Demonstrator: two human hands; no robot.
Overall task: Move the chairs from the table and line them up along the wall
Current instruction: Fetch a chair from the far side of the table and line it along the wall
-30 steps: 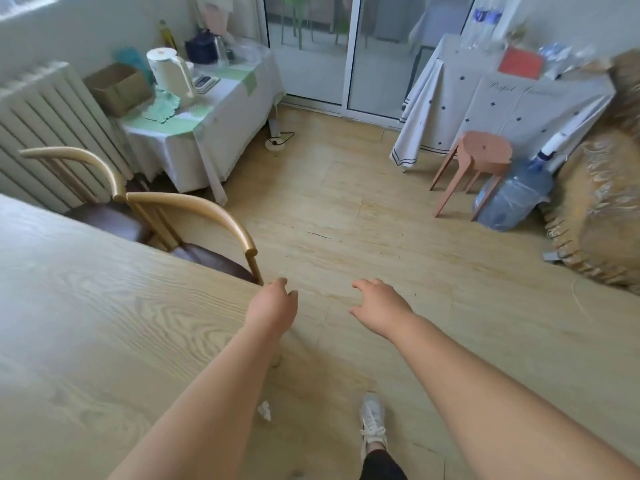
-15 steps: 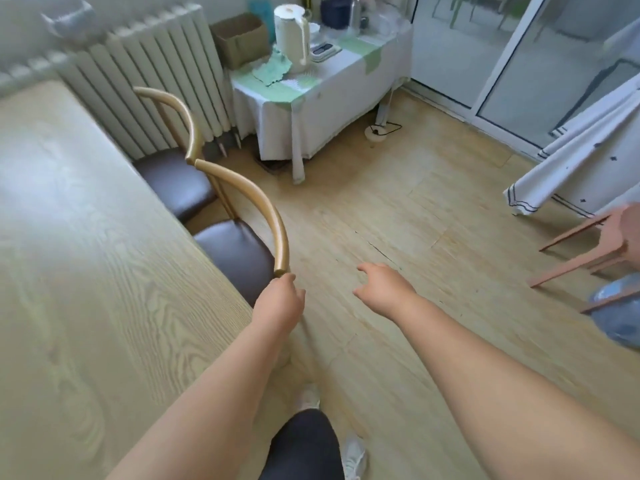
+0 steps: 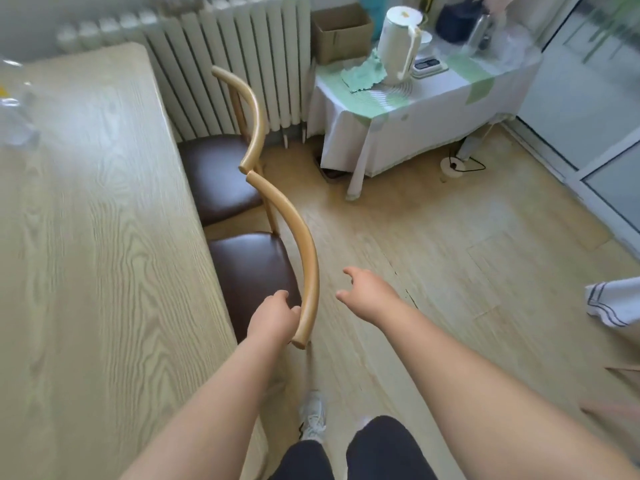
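Both chairs, near chair (image 3: pixel 277 258) and far chair (image 3: pixel 221 174), remain tucked at the bench (image 3: pixel 86 237). Left hand (image 3: pixel 272 317) fingers curled on the near backrest; right hand (image 3: pixel 370 292) fingers spread, empty. No chair moved yet.

Domestic dining room. Evidence: a pale wood-grain desk (image 3: pixel 86 237) with two brown-seated chairs (image 3: pixel 249 271) tucked at its edge; white column radiator (image 3: pixel 242 64) on the wall; cloth-covered side table (image 3: pixel 415 126) carrying an electric kettle (image 3: pixel 398 46) and cardboard box (image 3: pixel 341 31); wood-plank floor (image 3: pixel 450 254); sliding glass door (image 3: pixel 588 98).
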